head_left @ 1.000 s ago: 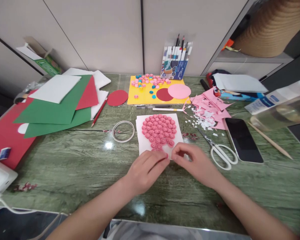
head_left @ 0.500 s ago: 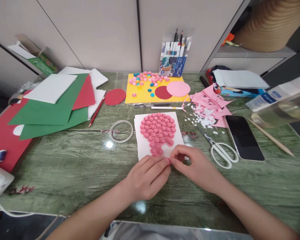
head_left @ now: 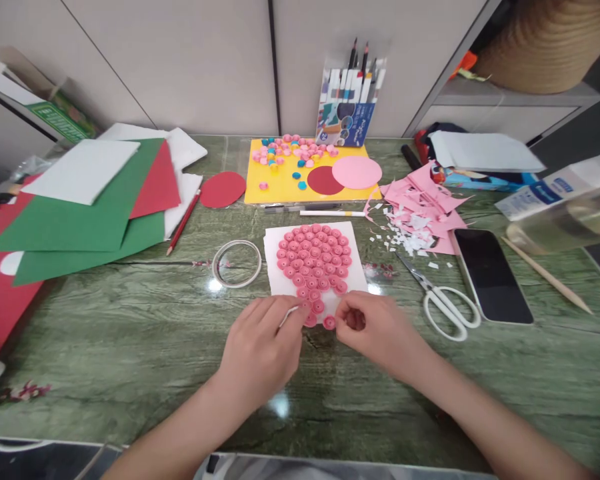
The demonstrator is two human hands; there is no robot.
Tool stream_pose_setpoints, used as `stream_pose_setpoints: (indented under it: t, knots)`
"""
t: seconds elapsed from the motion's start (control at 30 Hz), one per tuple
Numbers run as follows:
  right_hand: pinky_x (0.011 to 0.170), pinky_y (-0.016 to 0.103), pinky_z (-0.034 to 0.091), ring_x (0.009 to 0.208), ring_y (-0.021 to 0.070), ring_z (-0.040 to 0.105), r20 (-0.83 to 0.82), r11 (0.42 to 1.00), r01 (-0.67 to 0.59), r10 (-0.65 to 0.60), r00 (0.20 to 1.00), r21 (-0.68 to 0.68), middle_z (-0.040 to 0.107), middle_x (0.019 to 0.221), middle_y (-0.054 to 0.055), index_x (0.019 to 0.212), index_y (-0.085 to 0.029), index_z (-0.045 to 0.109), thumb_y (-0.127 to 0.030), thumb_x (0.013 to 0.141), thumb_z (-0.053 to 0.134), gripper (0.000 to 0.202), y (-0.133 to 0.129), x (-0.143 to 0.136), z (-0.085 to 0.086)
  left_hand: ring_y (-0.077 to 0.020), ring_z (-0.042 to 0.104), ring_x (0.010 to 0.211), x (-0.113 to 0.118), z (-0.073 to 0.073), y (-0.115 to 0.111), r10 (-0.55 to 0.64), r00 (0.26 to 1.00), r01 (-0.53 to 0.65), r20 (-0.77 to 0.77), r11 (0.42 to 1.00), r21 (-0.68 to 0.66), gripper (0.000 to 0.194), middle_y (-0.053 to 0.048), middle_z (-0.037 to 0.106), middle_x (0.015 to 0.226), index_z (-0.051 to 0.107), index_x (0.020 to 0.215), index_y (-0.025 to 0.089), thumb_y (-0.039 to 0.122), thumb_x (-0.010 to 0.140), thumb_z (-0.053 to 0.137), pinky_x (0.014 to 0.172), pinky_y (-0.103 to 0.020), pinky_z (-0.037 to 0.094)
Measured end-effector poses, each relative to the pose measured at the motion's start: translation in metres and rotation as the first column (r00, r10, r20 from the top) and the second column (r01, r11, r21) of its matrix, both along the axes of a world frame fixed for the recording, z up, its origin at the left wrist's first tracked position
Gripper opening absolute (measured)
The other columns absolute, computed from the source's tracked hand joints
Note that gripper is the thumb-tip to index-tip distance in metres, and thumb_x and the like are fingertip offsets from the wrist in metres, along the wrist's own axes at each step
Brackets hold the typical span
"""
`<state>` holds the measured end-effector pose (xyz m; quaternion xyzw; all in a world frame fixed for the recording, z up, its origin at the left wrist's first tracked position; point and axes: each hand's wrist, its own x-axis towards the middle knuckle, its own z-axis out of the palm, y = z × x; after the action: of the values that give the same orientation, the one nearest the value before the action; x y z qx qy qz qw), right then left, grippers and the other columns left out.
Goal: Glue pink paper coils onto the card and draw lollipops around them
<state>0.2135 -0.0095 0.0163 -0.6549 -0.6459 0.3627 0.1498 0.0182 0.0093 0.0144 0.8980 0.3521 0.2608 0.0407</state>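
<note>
A white sheet lies on the green table, bearing many pink paper coils packed in a cluster that narrows toward its lower edge. My left hand is closed at the sheet's lower left, beside the lowest coils, with a small white strip between its fingers. My right hand is closed at the lower right corner, its fingertips against a single pink coil. That coil stands a little apart from the others.
White-handled scissors and a phone lie right. A tape roll lies left, near green paper. Behind are a yellow sheet with small coils, pink scraps and a pen pack.
My left hand has moved left, away from my right hand, uncovering the sheet's lower edge and the single coil. The white strip now shows in my left fingers. The view has shifted slightly.
</note>
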Motion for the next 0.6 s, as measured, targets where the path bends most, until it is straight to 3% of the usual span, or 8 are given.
stream_pose_setpoints:
  t: [0.2, 0.6]
  knots:
    - [0.056, 0.024, 0.030, 0.057, 0.0106, 0.047, 0.124, 1.000, 0.004, -0.004, 0.992, 0.002, 0.057, 0.062, -0.004, 0.063, -0.020, 0.054, -0.021, 0.071, 0.054, 0.008, 0.001, -0.008, -0.010, -0.0201, 0.060, 0.073, 0.005, 0.000, -0.003, -0.021, 0.990, 0.008, -0.138, 0.996, -0.093, 0.021, -0.006, 0.064, 0.079, 0.062, 0.089, 0.015, 0.008, 0.084, 0.043, 0.062, -0.035, 0.051]
    - [0.054, 0.025, 0.027, 0.056, 0.0107, 0.047, 0.208, 1.000, 0.005, -0.004, 0.978, -0.004, 0.057, 0.062, -0.004, 0.062, -0.021, 0.053, -0.023, 0.072, 0.052, 0.010, 0.001, -0.013, -0.010, -0.0199, 0.057, 0.069, 0.005, -0.002, -0.006, -0.036, 0.961, -0.028, -0.274, 0.973, -0.228, 0.018, -0.004, 0.060, 0.078, 0.060, 0.093, 0.017, 0.010, 0.081, 0.050, 0.060, -0.036, 0.051]
